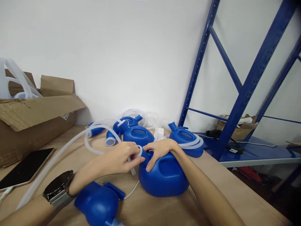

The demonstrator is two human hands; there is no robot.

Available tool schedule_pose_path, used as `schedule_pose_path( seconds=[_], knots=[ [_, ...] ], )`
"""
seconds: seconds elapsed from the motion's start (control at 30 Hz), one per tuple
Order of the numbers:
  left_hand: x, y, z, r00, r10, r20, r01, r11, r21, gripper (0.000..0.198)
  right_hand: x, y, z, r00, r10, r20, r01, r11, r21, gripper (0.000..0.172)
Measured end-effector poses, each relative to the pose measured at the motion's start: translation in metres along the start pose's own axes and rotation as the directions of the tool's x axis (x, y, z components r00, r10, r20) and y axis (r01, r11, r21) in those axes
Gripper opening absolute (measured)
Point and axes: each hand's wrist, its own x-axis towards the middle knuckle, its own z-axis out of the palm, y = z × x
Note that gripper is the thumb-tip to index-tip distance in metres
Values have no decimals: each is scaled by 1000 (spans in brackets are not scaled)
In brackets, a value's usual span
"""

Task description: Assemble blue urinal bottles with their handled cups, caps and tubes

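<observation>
A blue plastic urinal bottle (164, 180) with a moulded handle stands on the wooden table in front of me. My right hand (162, 150) is closed over its top, thumb and fingers around the base of the slanted neck. At the mouth of that neck, my left hand (129, 158) pinches a whitish ring-shaped cap (140, 151); whether it is seated on the neck I cannot tell. Below my left wrist lies another blue bottle (101, 202) on its side. A clear hose (70, 144) curves across the table behind my left arm.
Several blue bottles with coiled hoses stand at the back, among them one bottle (182, 136) at the right. An open cardboard box (35, 122) and a black tablet (27, 168) are at the left. A blue metal rack (225, 131) rises beyond the table's right edge.
</observation>
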Motion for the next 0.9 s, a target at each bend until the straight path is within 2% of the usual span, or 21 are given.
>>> schedule_pose_path(
  seconds=[0.13, 0.3, 0.4, 0.53, 0.9],
  knots=[
    [-3, 6, -4, 994, 106, 0, -106, 994, 7, 42, 4, 1, 1, 1000, -2, 6, 2, 1000, 23, 73],
    [-4, 6, -14, 998, -56, 0, 56, 998, -11, 36, 6, 5, 1, 1000, -26, 16, 25, 999, 42, 73],
    [-3, 6, -17, 997, -73, 38, 74, 997, -21, 32, 4, 4, 1, 999, -41, 22, 40, 998, 57, 76],
    [0, 10, -15, 987, -110, 120, 109, 994, 14, 40, 2, 1, 1, 998, -49, 28, 47, 996, 77, 78],
    [9, 5, -20, 984, -49, 169, 86, 973, -216, 48, 5, 4, 5, 993, -115, 6, 113, 986, 126, 66]
  ],
)
